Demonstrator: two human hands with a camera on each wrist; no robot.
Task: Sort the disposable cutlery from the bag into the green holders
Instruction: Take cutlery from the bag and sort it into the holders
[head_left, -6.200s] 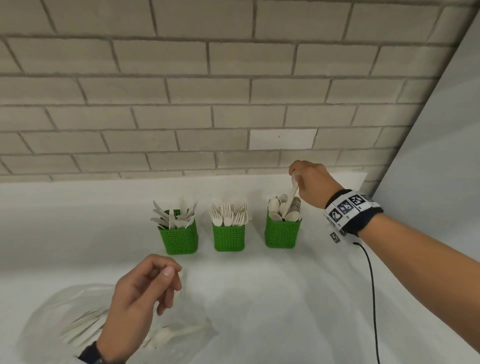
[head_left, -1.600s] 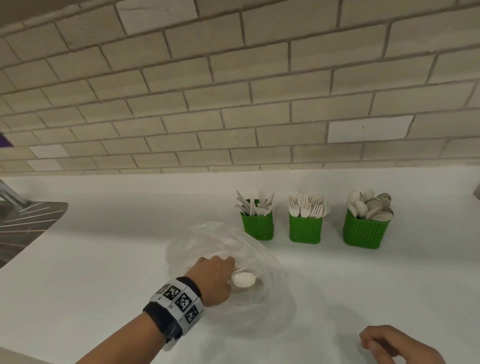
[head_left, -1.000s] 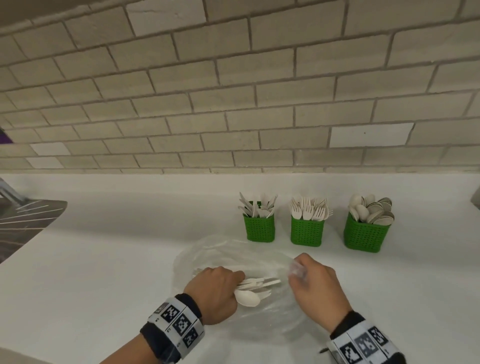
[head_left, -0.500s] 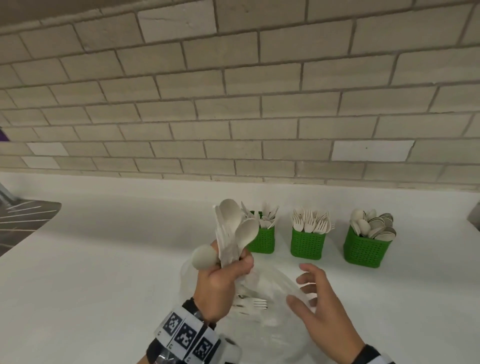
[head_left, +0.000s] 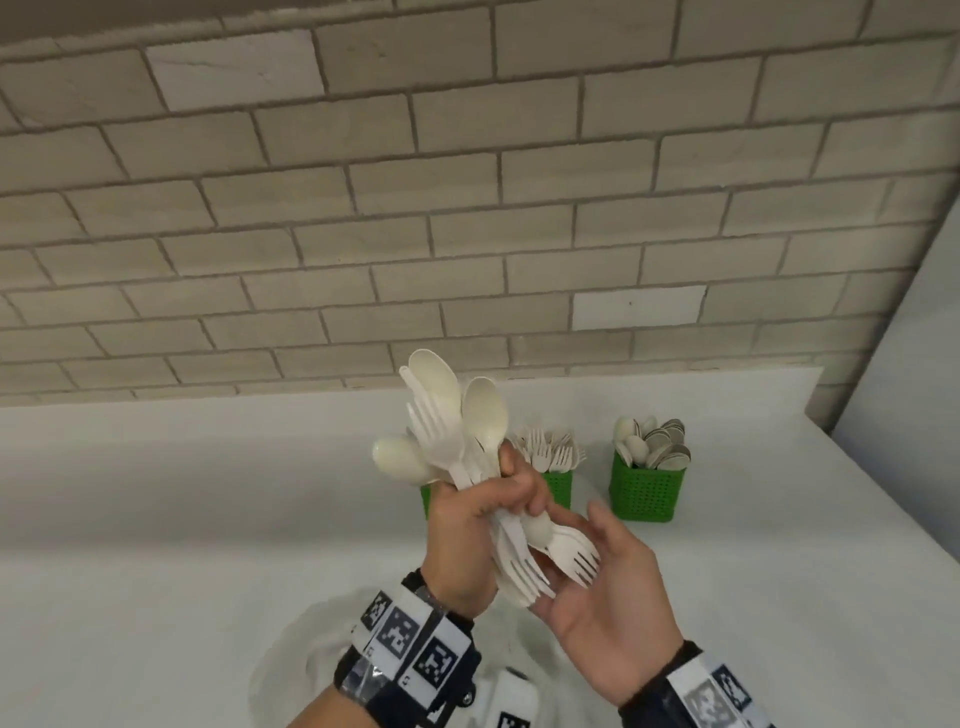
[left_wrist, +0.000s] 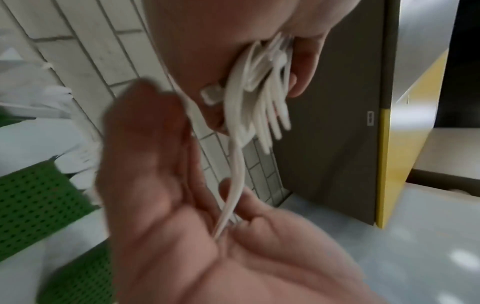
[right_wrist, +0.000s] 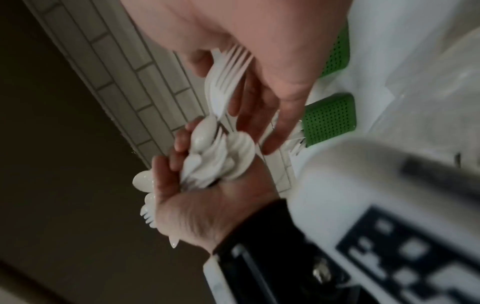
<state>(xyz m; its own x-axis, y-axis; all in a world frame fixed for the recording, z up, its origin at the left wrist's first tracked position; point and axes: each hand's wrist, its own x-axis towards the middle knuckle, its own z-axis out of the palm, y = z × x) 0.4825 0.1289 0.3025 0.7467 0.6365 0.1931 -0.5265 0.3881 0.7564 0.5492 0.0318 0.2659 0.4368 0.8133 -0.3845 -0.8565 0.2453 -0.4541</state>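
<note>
The left hand (head_left: 470, 525) grips a mixed bundle of cutlery (head_left: 457, 441) upright above the bag (head_left: 291, 670), while the right hand (head_left: 608, 587), fingers spread and relaxed, cups the fork tines at its lower end. This looks like the separating step: next, one kind must be drawn out. Beyond, the fork holder (head_left: 558, 486) and spoon holder (head_left: 647, 491) wait by the wall.

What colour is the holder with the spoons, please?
The spoon holder is bright green with a perforated wall, clearest in the head view.
</note>
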